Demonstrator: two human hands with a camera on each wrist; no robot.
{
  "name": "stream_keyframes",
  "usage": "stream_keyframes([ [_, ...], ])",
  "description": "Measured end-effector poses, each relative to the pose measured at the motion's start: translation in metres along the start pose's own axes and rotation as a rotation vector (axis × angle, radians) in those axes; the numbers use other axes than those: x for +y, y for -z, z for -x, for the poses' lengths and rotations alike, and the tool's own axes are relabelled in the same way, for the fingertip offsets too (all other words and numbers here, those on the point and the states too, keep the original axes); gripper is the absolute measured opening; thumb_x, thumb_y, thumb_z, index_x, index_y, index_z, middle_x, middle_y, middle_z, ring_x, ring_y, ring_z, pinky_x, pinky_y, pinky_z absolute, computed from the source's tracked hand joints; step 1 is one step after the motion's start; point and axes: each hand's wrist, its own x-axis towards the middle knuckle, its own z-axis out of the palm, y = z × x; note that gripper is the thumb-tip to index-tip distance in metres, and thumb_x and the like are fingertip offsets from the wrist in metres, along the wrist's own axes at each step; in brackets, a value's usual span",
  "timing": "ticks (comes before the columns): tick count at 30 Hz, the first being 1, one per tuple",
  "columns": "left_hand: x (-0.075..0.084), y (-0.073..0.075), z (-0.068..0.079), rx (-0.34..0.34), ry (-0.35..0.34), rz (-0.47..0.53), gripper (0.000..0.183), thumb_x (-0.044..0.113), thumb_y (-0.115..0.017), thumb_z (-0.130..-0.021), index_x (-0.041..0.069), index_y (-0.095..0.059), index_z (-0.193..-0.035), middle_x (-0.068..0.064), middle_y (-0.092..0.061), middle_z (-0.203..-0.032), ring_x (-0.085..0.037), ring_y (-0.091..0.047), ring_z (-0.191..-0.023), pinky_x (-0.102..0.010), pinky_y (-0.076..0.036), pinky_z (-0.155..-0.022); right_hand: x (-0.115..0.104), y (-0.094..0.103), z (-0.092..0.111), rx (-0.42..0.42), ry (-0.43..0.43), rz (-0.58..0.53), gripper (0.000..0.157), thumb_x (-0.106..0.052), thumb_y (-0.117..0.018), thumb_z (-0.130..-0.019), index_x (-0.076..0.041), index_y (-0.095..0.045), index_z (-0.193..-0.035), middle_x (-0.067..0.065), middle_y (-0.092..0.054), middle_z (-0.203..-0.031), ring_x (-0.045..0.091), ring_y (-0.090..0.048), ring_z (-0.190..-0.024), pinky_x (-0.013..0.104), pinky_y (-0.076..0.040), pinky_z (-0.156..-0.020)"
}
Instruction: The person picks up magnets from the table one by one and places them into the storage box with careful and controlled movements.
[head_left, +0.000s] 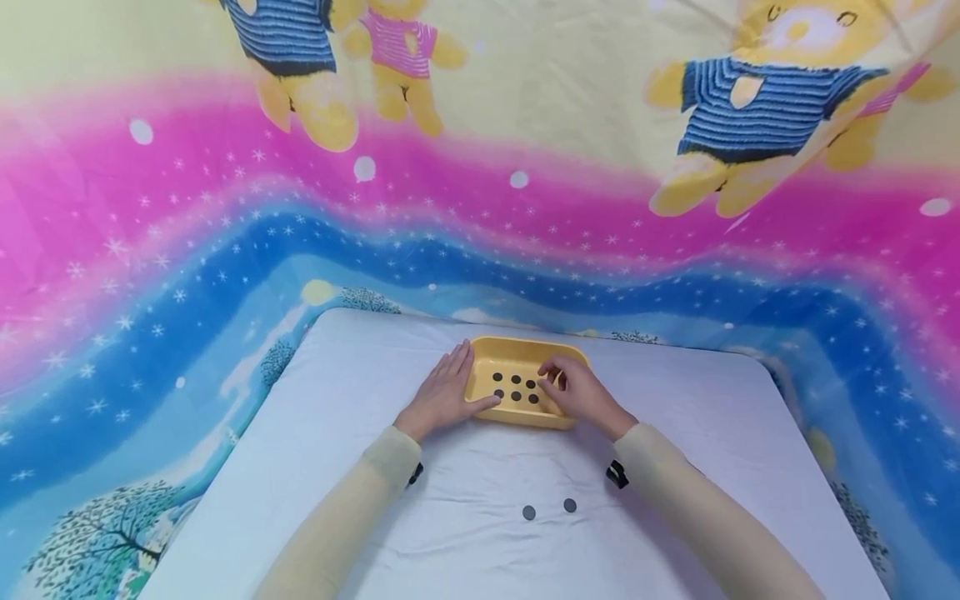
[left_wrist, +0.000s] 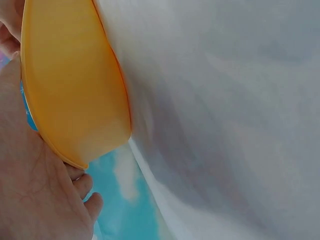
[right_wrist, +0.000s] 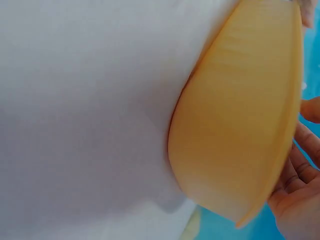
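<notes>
A yellow rectangular plastic tray point(head_left: 525, 419) stands near the far side of the white-covered table. Inside lie several small dark round discs point(head_left: 516, 379) in two short rows. My left hand point(head_left: 444, 398) rests against the tray's left end, fingers straight along the rim and thumb over the front edge. In the left wrist view, its palm point(left_wrist: 40, 185) lies at the tray wall point(left_wrist: 75, 85). Over the tray's right part, my right hand point(head_left: 581, 393) bends its fingers loosely beside the rightmost discs, with nothing visible between fingertips. The right wrist view shows its fingers point(right_wrist: 302, 165) behind the rim.
Two more dark discs, one to the left point(head_left: 529, 512) and one to the right point(head_left: 570, 505), lie on the white cloth point(head_left: 465, 533) between the forearms. Patterned fabric point(head_left: 465, 242) with bears and snowflakes hangs behind and around the table.
</notes>
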Motion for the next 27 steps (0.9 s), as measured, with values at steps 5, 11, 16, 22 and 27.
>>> stream_keyframes([
  [5,0.000,0.001,0.000,0.002,-0.004,-0.004,0.115,0.079,-0.052,-0.098,0.002,-0.007,-0.171,-0.015,-0.002,-0.180,-0.031,-0.005,-0.167,-0.044,-0.005,-0.133,-0.001,0.005,0.018,0.012,0.007,0.019,0.016,-0.014,-0.075,-0.103,-0.006,-0.070,-0.115,0.003,-0.067,-0.098,0.016,-0.058,-0.076,0.030,-0.052,-0.066],
  [11,-0.001,0.001,0.000,-0.009,0.001,-0.021,0.118,0.086,-0.044,-0.097,0.002,-0.005,-0.171,-0.013,0.002,-0.180,-0.030,-0.003,-0.167,-0.043,-0.004,-0.133,-0.002,0.011,0.042,0.060,0.058,0.020,0.014,-0.013,-0.078,-0.100,-0.009,-0.070,-0.111,-0.001,-0.064,-0.093,0.015,-0.056,-0.075,0.029,-0.049,-0.065],
  [16,-0.001,0.000,0.000,-0.011,0.000,-0.013,0.117,0.083,-0.047,-0.098,0.001,-0.005,-0.171,-0.011,0.005,-0.180,-0.029,-0.002,-0.167,-0.043,-0.003,-0.133,-0.002,0.013,0.066,0.089,0.119,-0.004,0.015,-0.010,-0.081,-0.097,-0.012,-0.069,-0.105,-0.005,-0.062,-0.089,0.012,-0.055,-0.074,0.026,-0.050,-0.065],
  [22,0.000,0.000,0.001,-0.020,0.007,-0.002,0.116,0.080,-0.050,-0.099,0.002,-0.002,-0.171,-0.009,0.008,-0.179,-0.027,0.001,-0.167,-0.042,-0.002,-0.133,-0.002,0.010,0.092,0.044,0.119,-0.030,0.017,-0.009,-0.082,-0.096,-0.016,-0.069,-0.104,-0.009,-0.061,-0.091,0.011,-0.056,-0.077,0.027,-0.052,-0.067],
  [27,0.002,0.000,0.000,-0.019,0.009,0.011,0.116,0.078,-0.052,-0.099,0.004,0.000,-0.171,-0.007,0.009,-0.179,-0.026,0.003,-0.167,-0.042,-0.001,-0.133,-0.002,0.008,0.110,-0.072,0.044,-0.037,0.017,-0.021,-0.082,-0.098,-0.018,-0.068,-0.106,-0.008,-0.061,-0.092,0.013,-0.058,-0.081,0.027,-0.052,-0.070],
])
